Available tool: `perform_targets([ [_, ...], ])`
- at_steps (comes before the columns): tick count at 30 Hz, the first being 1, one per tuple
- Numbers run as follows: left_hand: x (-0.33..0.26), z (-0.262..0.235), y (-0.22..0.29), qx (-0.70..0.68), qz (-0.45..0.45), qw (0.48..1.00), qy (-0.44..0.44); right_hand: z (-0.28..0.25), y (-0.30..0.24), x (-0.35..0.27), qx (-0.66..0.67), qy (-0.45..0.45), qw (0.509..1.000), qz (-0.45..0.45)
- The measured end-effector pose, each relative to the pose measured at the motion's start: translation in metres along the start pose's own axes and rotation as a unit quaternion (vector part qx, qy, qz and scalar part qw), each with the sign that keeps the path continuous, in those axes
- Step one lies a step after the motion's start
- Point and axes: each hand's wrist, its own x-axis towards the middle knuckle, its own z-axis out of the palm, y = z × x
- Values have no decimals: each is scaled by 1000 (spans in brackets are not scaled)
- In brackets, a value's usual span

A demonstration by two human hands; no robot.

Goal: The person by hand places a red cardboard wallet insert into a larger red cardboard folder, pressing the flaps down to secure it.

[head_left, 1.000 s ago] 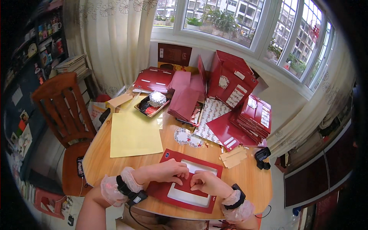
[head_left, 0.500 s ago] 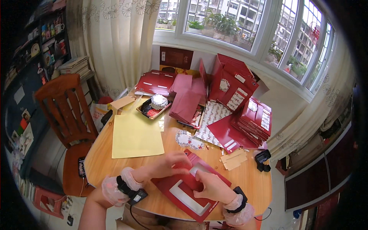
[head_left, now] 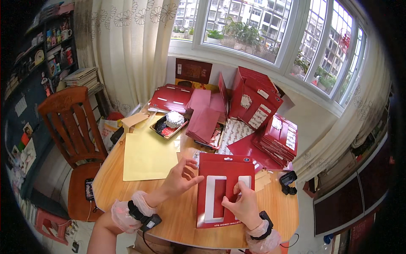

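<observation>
Red card [head_left: 230,175]: beneath right hand [head_left: 243,205], bent fingers crossing its 4 o'clock side; whether pinching, cannot tell. Left hand [head_left: 179,181]: fingers parted, empty, near card's 9 o'clock edge.

Daylight scene, bright overall, light from the window [head_left: 245,31] beyond the table [head_left: 277,211]. Tabletop evenly lit, shadows soft. Red card folder [head_left: 226,184] on the table reads sharp; its white parts brightest there. Shelves [head_left: 40,63] left of the table dim, detail soft. Cabinet [head_left: 340,207] right of it very dark. Fisheye bends edges around the table; black vignette beyond.
</observation>
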Motion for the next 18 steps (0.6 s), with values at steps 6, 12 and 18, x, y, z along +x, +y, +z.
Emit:
perform_targets([
  [6, -4, 3, 12, -113, -89, 989, -36, 12, 2, -3, -14, 34, 999, -10],
  [12, -3, 4, 0, -204, -82, 974, -56, 17, 1, -5, -20, 44, 999, -21],
  [18, -2, 1, 0, -225, -97, 966, -85, 17, 1, -5, -43, 44, 998, -32],
])
